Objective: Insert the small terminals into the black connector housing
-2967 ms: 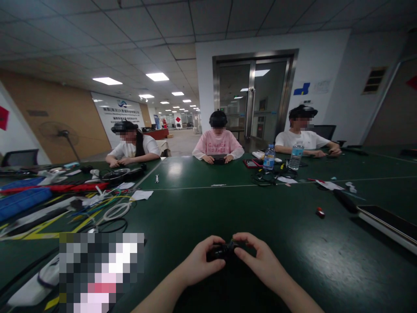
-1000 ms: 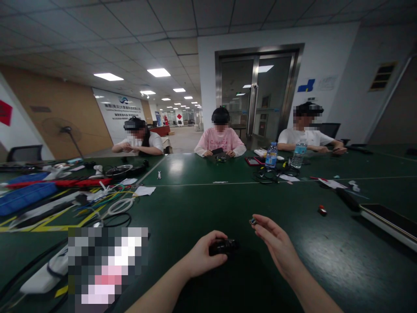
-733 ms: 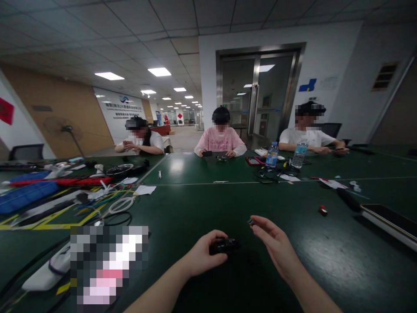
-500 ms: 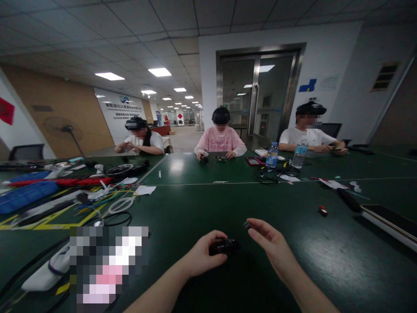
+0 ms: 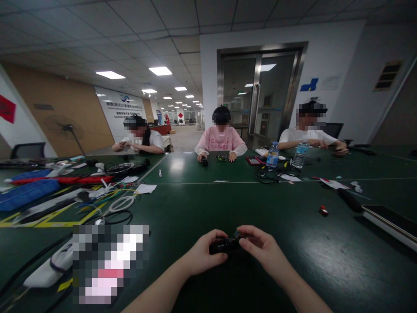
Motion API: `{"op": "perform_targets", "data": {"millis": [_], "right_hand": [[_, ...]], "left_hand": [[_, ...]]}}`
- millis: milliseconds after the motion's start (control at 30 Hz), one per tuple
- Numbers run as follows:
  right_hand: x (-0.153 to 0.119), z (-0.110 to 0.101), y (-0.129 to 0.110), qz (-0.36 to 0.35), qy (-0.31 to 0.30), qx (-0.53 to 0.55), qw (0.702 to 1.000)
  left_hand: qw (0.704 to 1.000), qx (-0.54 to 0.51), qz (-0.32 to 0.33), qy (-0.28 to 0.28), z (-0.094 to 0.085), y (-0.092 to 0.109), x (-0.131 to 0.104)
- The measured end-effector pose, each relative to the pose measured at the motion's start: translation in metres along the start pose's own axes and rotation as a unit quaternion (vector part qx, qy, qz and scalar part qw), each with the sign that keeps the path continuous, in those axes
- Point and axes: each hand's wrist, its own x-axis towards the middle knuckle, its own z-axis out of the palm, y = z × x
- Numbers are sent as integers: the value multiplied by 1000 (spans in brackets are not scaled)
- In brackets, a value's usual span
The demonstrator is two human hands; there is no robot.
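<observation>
My left hand point(image 5: 208, 252) is closed around a glossy black object point(image 5: 221, 246), fingers over its far side and thumb along its near side. The object is small and rounded, and its kind is hard to make out. My right hand point(image 5: 256, 243) is at the object's right end, thumb and fingertips pinched on a tiny dark bluish piece point(image 5: 236, 234). Fingers partly cover that piece. Whether it touches the black object I cannot tell.
On the green table point(image 5: 195, 208) lie a small red item point(image 5: 323, 211) and a phone-like slab point(image 5: 391, 221) to the right. Cables point(image 5: 122, 204), a blue tray point(image 5: 29, 193) and a white power strip point(image 5: 48, 265) crowd the left. Bottles point(image 5: 272, 155) and three people are across the table.
My right hand has moved left with the tiny piece, from apart to right beside the black object. My left hand keeps its hold in nearly the same place.
</observation>
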Motion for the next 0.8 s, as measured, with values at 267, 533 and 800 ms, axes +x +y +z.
{"op": "perform_targets", "data": {"millis": [267, 533, 800], "right_hand": [[-6, 12, -6, -39, -64, -141, 987], [-7, 14, -4, -31, -78, -179, 980], [-9, 11, -6, -33, -96, -198, 975]], "left_hand": [[1000, 16, 21, 5, 0, 0, 0], [1000, -10, 4, 2, 0, 0, 1], [1000, -19, 4, -3, 1, -1, 1]]}}
